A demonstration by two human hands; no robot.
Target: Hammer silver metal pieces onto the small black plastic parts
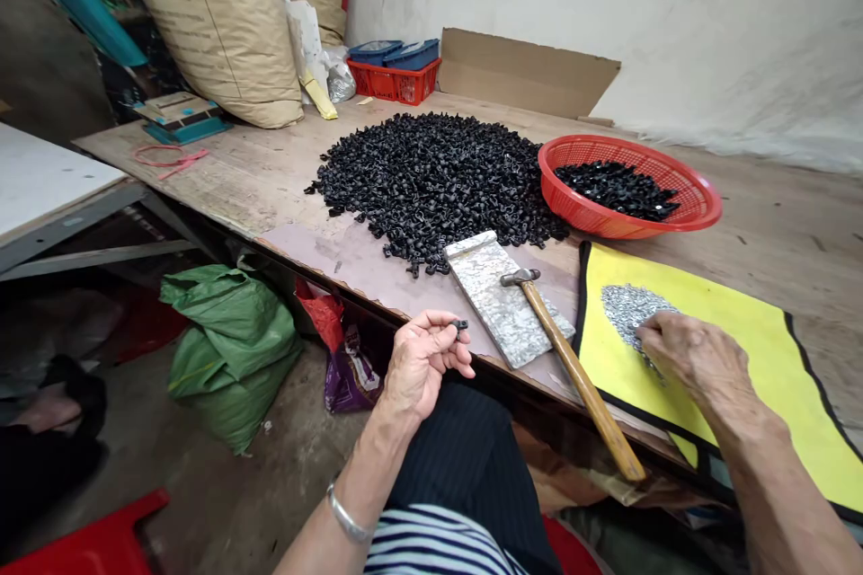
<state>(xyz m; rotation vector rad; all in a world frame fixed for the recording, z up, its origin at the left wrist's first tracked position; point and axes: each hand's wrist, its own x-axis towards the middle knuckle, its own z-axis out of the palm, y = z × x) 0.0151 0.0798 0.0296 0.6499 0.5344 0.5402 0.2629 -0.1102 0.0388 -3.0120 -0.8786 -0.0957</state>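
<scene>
My left hand (426, 359) is closed in a pinch on a small black plastic part (460, 324), held just off the table's near edge. My right hand (688, 355) rests on the yellow mat (748, 323), fingers bent down into a small heap of tiny silvery metal pieces (627, 305); whether they hold one is hidden. Between the hands lie a grey stone slab (499, 301) and a wooden-handled hammer (573, 368) with its head on the slab. A big pile of black parts (431, 175) lies beyond the slab.
A red round basket (694, 211) with more black parts sits at the right of the pile. At the back stand a red crate (395, 83) with blue trays, paper sacks (216, 18) and cardboard (526, 72). A green bag (229, 341) lies on the floor.
</scene>
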